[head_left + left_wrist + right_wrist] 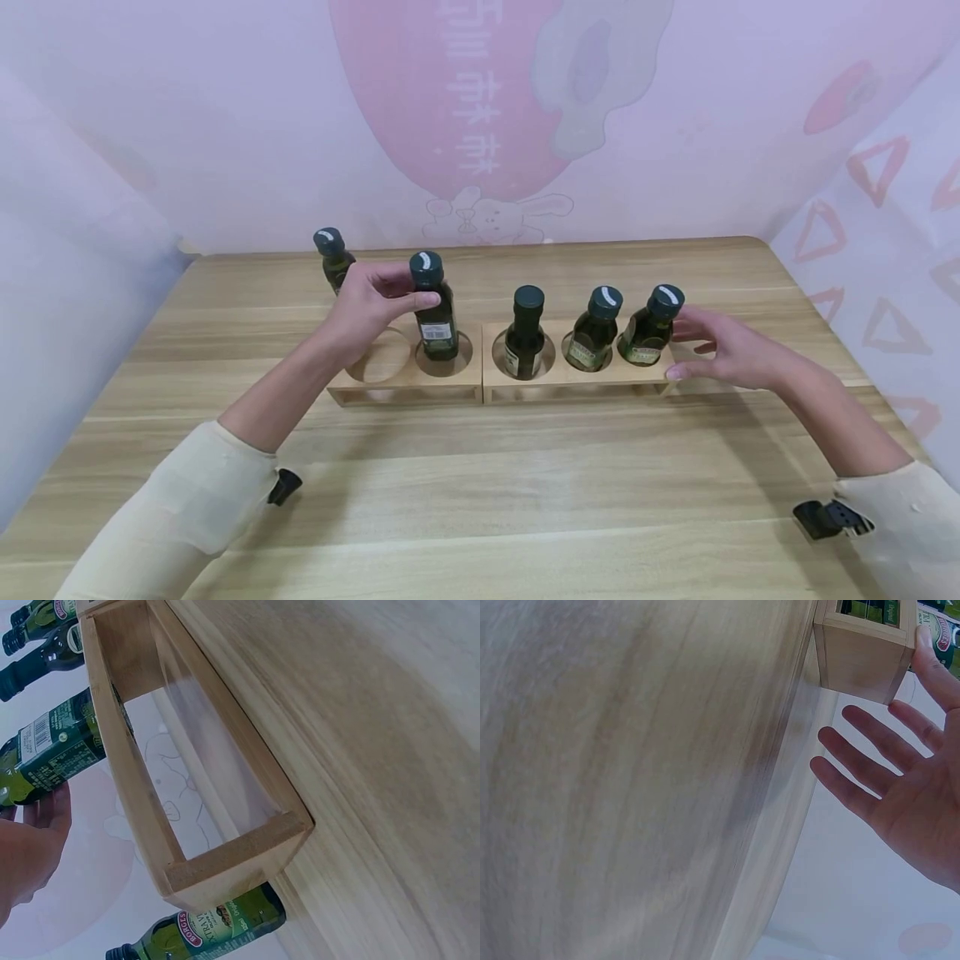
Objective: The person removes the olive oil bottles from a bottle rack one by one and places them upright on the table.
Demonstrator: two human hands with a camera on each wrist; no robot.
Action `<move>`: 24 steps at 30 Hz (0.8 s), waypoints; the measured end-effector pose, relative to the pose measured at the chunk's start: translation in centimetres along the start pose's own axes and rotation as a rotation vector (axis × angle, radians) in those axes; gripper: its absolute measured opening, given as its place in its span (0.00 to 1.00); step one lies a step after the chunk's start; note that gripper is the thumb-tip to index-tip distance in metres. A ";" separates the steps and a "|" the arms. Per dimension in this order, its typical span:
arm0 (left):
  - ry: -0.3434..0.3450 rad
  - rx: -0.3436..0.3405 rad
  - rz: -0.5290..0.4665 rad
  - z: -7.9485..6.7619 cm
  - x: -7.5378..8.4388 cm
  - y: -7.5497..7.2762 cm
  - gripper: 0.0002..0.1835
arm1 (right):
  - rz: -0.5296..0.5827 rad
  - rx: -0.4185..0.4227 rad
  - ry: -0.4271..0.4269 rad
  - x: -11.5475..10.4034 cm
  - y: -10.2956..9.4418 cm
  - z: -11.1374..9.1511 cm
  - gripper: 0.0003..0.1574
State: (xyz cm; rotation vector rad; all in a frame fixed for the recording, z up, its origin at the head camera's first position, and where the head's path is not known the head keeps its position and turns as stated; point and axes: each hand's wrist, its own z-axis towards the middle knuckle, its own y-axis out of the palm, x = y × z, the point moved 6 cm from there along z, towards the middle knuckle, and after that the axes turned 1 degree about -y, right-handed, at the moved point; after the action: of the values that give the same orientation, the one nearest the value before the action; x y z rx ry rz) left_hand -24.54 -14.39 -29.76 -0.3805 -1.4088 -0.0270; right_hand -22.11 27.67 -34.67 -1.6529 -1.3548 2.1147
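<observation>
My left hand [371, 304] grips a dark green olive oil bottle [437, 321] near its neck, thumb in front. The bottle's base sits in the right hole of the left wooden rack [408, 388]; in the left wrist view, the bottle [64, 739] passes behind the rack's top board. My right hand [738, 350] is at the right end of the other wooden rack [551, 389], thumb and forefinger right at its corner. In the right wrist view, the fingers of that hand [922, 787] are spread and fairly straight.
The right rack holds a slim-necked dark bottle [527, 333] and two squat oil bottles, one in the middle [592, 333] and one at the end [648, 329]. Another bottle [336, 260] stands behind the left rack, partly hidden by my hand. A wooden table [525, 483] lies beneath.
</observation>
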 end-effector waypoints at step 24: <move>0.047 0.049 -0.077 1.0 1.3 -0.1 0.16 | 0.003 0.003 0.006 0.1 0.0 -0.1 0.43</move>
State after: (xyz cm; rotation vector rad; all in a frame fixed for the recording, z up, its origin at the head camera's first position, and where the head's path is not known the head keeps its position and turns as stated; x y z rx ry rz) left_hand -25.28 -13.92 -28.40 -0.2835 -1.3743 -0.0634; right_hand -22.05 27.76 -34.78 -1.6600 -1.3474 2.1109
